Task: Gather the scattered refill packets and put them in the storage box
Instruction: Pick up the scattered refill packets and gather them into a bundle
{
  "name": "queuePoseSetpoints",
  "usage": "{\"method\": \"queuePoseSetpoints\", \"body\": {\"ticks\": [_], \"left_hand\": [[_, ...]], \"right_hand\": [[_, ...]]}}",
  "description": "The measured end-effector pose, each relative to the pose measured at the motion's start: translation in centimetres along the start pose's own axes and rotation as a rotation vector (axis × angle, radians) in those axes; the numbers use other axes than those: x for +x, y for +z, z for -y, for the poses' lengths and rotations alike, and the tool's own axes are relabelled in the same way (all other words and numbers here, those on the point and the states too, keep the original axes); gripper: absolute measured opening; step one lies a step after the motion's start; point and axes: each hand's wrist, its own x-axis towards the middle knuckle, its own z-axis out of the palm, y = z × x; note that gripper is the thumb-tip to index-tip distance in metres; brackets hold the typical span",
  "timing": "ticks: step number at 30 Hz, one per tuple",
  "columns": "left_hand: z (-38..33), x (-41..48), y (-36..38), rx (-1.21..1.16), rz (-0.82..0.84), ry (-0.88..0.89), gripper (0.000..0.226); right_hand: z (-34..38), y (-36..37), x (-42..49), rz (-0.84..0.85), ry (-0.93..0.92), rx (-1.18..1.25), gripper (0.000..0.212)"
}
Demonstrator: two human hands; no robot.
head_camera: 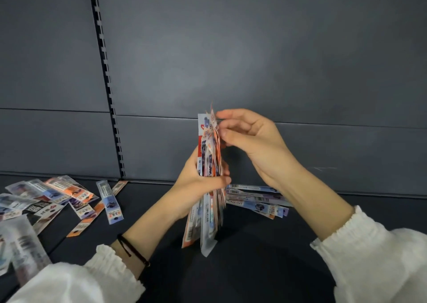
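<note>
My left hand point(196, 188) grips the middle of an upright bundle of refill packets point(209, 161), long narrow sleeves printed in blue, orange and white. My right hand point(249, 138) touches the top edges of the bundle, thumb and fingertips pinched on the upper packets. Below the bundle, several more packets point(256, 201) lie flat on the dark shelf. A loose scatter of packets point(69, 201) covers the shelf at the left. No storage box is in view.
The dark shelf surface point(242, 268) runs below my arms. A dark grey back panel point(231, 60) rises behind it, with a slotted upright rail point(108, 94) at the left. White sleeves cover both forearms, and a black band circles my left wrist.
</note>
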Motion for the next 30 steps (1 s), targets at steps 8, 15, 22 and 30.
{"method": "queuePoseSetpoints", "body": {"ticks": [8,15,22,30], "left_hand": [[1.3,-0.4,0.4,0.029,0.065,-0.11,0.054],[1.9,-0.4,0.0,0.042,0.159,-0.255,0.042],[3.1,0.0,-1.3,-0.489,0.093,-0.27,0.046],[3.2,0.2,-3.2,-0.667,0.059,-0.292,0.047]], "right_hand": [[-2.1,-2.3,0.0,-0.069,0.145,-0.025,0.03],[-2.8,-6.7,-0.3,-0.023,0.314,-0.125,0.016],[-7.4,-10.4,-1.4,0.302,0.502,-0.801,0.02],[-8.7,-9.4,-2.1,0.457,0.491,-0.942,0.038]]}}
